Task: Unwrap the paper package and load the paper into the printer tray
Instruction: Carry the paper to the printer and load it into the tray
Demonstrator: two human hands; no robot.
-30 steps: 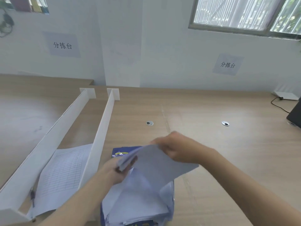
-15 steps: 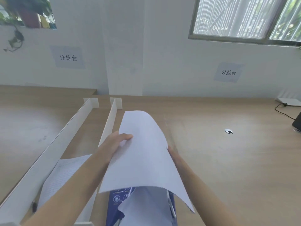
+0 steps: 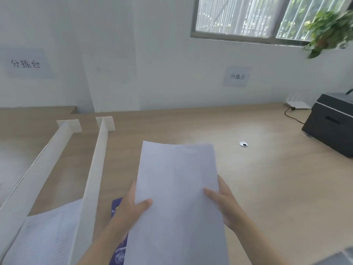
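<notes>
I hold a stack of white paper [image 3: 177,188] flat in front of me above the wooden desk [image 3: 267,188]. My left hand [image 3: 133,205] grips its left edge with the thumb on top. On the right edge sits my right hand [image 3: 221,199], thumb also on top. Beneath the sheets, a strip of the blue paper wrapper [image 3: 117,207] shows on the desk; most of it is hidden. The black printer [image 3: 332,123] stands at the far right of the desk, its tray not visible.
Two white upright dividers [image 3: 95,169] run along the desk at the left, with a printed form sheet [image 3: 44,238] between them. A cable grommet [image 3: 243,144] lies in the desk ahead. A black cable [image 3: 292,115] runs behind the printer. A grey object shows at the bottom right corner.
The paper stack came up out of the wrapper, went from curled to flat, and both hands now hold its sides. The view turned right, bringing the printer into sight.
</notes>
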